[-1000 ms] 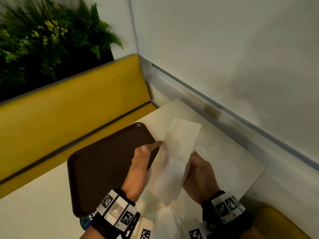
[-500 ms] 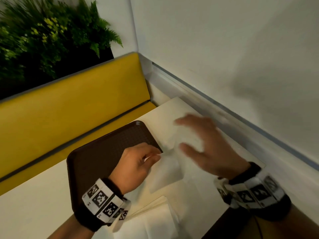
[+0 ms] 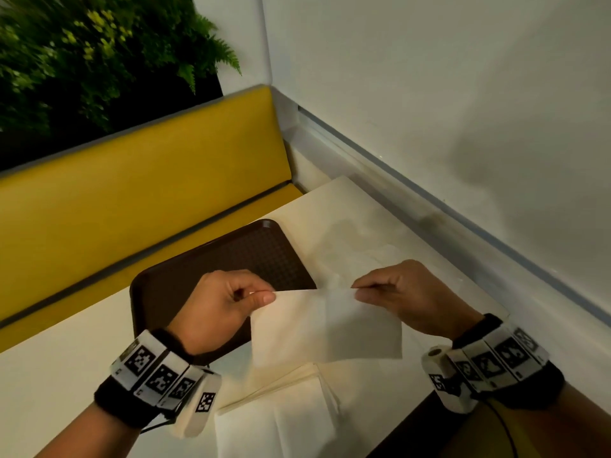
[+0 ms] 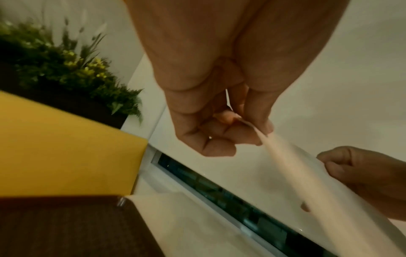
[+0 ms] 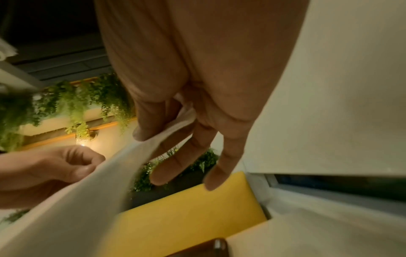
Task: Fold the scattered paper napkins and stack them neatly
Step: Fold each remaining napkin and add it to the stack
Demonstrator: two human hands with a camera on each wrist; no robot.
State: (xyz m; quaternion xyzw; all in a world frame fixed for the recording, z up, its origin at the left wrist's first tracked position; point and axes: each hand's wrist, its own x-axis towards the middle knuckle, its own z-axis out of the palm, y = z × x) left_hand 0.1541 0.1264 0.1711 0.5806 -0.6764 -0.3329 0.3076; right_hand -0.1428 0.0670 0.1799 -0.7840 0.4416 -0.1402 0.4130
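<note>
A white paper napkin (image 3: 325, 325) hangs in the air above the table, stretched between both hands. My left hand (image 3: 228, 300) pinches its upper left corner between thumb and forefinger; the left wrist view shows the same pinch on the napkin (image 4: 307, 173). My right hand (image 3: 401, 297) pinches the upper right corner, and in the right wrist view the other fingers (image 5: 182, 161) hang loosely extended behind the napkin (image 5: 92, 200). Below the held sheet, folded napkins (image 3: 281, 414) lie stacked at the table's near edge. More loose napkins (image 3: 357, 256) lie flat on the table beyond my hands.
A dark brown tray (image 3: 211, 262) lies on the cream table (image 3: 49, 391) to the left of the napkins. A yellow bench (image 3: 132, 193) runs behind the table, with green plants (image 3: 82, 54) above it. A white wall (image 3: 429, 94) closes the right side.
My right hand has come back from the far napkins and now pinches the napkin's right corner. The napkin, held upright and then bunched by the left hand, is now spread wide between both hands.
</note>
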